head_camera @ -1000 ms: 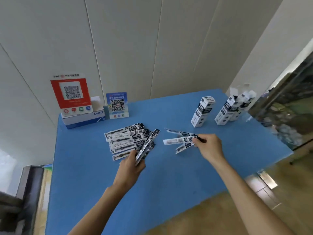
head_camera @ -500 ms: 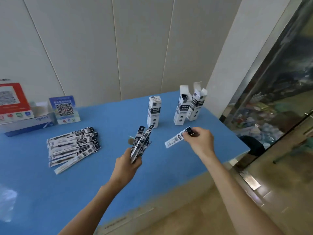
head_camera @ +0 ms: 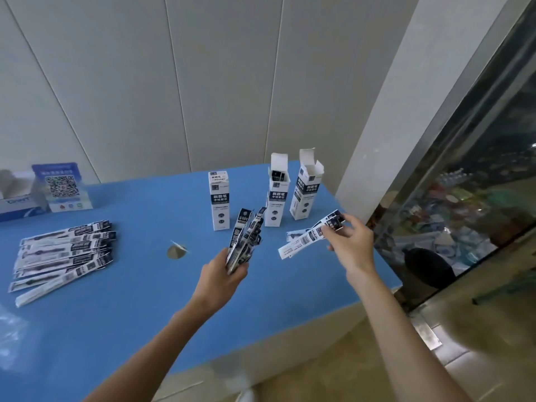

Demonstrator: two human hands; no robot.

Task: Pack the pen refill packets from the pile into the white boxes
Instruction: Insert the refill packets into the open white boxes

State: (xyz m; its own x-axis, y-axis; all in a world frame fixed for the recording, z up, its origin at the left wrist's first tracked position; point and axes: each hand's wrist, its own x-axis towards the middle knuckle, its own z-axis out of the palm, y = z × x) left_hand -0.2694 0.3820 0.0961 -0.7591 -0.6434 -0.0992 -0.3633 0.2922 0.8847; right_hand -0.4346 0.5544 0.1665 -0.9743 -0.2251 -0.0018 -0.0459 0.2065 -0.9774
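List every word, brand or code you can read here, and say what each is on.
"CHNT": partly cut off, on the blue and white box at the left edge.
QR code, caption blurred: blue sign.
Chinese characters, too blurred to quote: three white boxes.
Print on the refill packets: too small to read.

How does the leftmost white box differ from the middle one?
The leftmost white box has its top flap shut; the middle white box has its flap standing open. Dark packet ends show in the middle box's mouth; the leftmost box's contents are hidden. Both stand upright on the blue table, with matching white and dark print.
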